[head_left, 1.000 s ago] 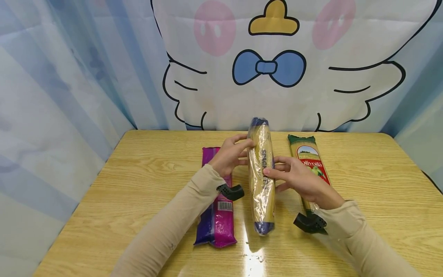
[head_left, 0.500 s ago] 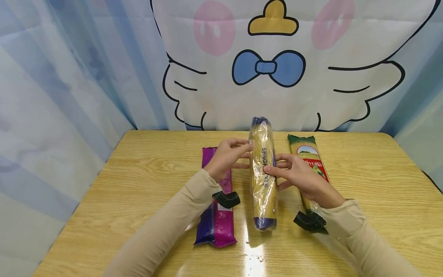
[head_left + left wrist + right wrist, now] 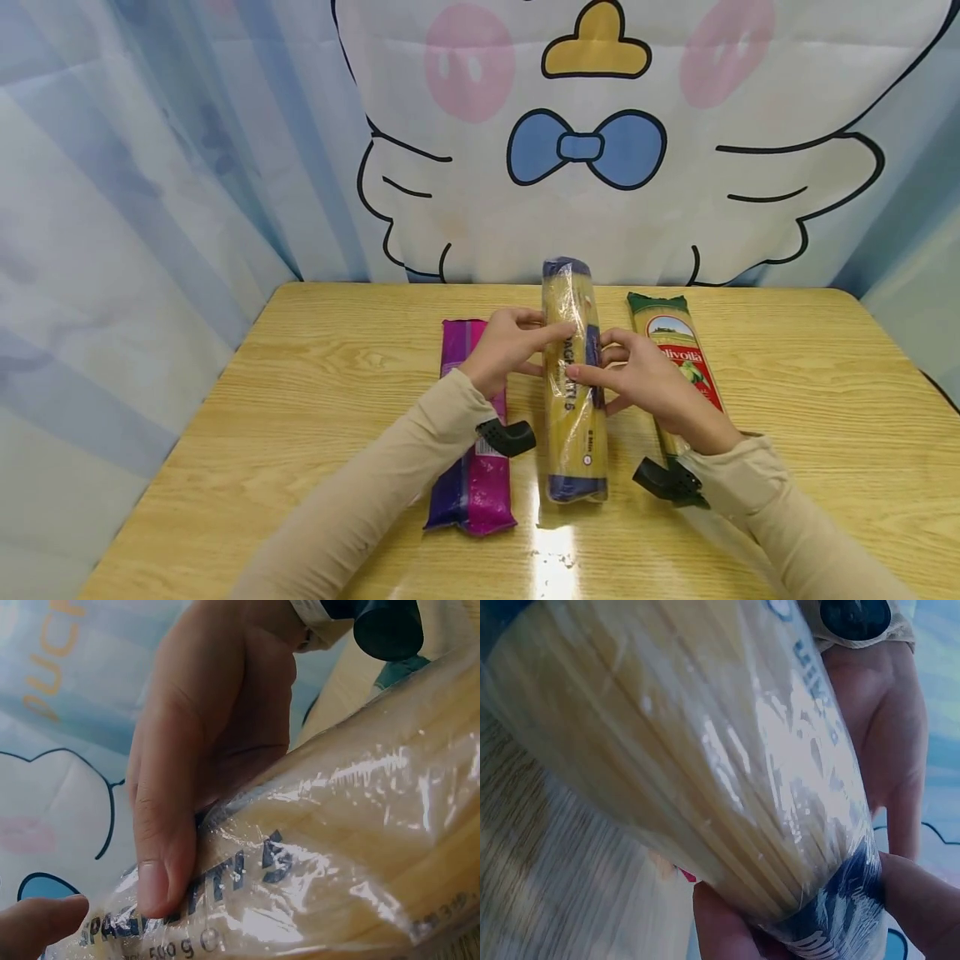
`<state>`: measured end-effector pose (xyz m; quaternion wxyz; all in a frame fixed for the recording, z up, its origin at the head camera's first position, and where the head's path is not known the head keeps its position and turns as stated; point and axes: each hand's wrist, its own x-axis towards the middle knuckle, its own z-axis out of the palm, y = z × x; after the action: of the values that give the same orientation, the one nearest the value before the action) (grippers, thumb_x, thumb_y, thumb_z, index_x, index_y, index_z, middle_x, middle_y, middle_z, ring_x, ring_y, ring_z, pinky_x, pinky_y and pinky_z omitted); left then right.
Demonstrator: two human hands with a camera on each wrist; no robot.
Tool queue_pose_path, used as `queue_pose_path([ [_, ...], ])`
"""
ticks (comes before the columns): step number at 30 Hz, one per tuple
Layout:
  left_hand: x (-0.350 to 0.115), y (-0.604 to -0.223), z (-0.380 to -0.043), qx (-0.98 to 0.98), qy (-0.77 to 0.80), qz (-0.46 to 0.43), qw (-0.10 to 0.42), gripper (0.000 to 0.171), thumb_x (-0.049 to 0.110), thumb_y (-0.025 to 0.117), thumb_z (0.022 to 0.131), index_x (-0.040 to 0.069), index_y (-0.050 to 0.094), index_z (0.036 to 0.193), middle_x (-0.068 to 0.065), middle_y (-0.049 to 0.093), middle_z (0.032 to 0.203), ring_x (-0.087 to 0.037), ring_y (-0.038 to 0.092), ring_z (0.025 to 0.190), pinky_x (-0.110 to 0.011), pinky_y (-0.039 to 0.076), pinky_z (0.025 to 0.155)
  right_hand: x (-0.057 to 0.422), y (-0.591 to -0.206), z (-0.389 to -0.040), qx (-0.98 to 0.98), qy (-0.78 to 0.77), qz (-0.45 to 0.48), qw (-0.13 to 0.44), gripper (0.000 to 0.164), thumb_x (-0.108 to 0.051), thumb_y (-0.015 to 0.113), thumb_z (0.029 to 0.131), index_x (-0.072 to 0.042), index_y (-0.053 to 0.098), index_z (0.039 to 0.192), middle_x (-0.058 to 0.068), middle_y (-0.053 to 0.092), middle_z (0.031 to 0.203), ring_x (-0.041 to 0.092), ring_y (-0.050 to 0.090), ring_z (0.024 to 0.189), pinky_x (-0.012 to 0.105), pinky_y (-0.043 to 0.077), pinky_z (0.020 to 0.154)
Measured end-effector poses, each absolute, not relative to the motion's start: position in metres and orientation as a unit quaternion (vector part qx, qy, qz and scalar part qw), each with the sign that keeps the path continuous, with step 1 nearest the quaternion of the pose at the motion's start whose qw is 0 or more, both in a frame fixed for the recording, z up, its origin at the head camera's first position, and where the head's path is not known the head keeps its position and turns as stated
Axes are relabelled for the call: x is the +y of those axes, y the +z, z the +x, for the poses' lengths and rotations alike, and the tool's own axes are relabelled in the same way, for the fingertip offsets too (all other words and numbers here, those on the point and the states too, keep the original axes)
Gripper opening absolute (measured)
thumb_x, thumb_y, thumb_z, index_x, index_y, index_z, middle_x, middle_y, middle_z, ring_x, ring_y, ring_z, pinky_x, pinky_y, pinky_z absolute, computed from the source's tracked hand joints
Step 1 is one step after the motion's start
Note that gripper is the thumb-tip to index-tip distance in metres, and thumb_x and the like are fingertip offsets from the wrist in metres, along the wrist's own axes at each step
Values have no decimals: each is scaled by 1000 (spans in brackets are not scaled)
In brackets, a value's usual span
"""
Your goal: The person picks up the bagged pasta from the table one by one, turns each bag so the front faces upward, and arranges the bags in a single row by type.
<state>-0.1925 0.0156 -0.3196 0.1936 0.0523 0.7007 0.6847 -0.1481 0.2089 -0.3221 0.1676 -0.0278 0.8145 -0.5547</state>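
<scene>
A clear packet of spaghetti [image 3: 573,450] with dark blue ends stands nearly upright in front of me, held above the table. My left hand [image 3: 506,346] holds its left side, thumb across the front and fingers partly hidden behind. From the right, my right hand [image 3: 652,379] grips the packet at mid-length, with its thumb over the printed lettering. The left wrist view shows the right thumb [image 3: 161,881] on the lettering and the left thumb [image 3: 49,922] close by. In the right wrist view, the spaghetti strands [image 3: 682,750] show through the film.
A pink and purple packet [image 3: 487,492] lies on the wooden table [image 3: 315,400], partly under my left forearm. To the right lies a green-ended Olivoilà pasta packet [image 3: 671,329], partly covered by my right hand. A cartoon-printed curtain [image 3: 480,200] hangs behind the table's far edge.
The spaghetti packet has turned about its long axis, showing more lettering and a blue panel at right. My left hand drew slightly left, then came back right, its thumb now farther across the front.
</scene>
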Motion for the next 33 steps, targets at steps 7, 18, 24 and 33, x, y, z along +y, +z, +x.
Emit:
queue_pose_path([
  [7,22,-323,-193,704,692,26,160,57,20,81,83,-4,58,130,-15,66,119,-26,69,101,-39,63,67,206,-321,-147,825,-541,-26,159,66,-36,76,89,2,43,131,20,64,110,23,70,86,44,63,68],
  [18,25,-328,-195,673,723,2,158,40,7,74,84,1,65,122,-15,73,107,-21,71,87,-35,63,63,210,-324,-144,828,-535,-18,167,72,-40,75,89,2,39,135,21,54,112,26,67,88,43,63,69],
  [24,19,-327,-197,654,735,14,180,44,8,69,87,0,61,130,-18,71,112,-20,70,86,-33,63,65,217,-323,-143,824,-538,-35,177,72,-39,70,93,1,36,142,26,54,122,27,67,95,43,63,77],
  [33,14,-328,-201,630,748,16,207,49,8,67,89,-1,56,136,-19,68,117,-20,69,89,-33,63,70,234,-328,-144,776,-577,-82,242,76,-31,63,98,-4,22,156,28,48,142,30,61,119,47,55,98],
])
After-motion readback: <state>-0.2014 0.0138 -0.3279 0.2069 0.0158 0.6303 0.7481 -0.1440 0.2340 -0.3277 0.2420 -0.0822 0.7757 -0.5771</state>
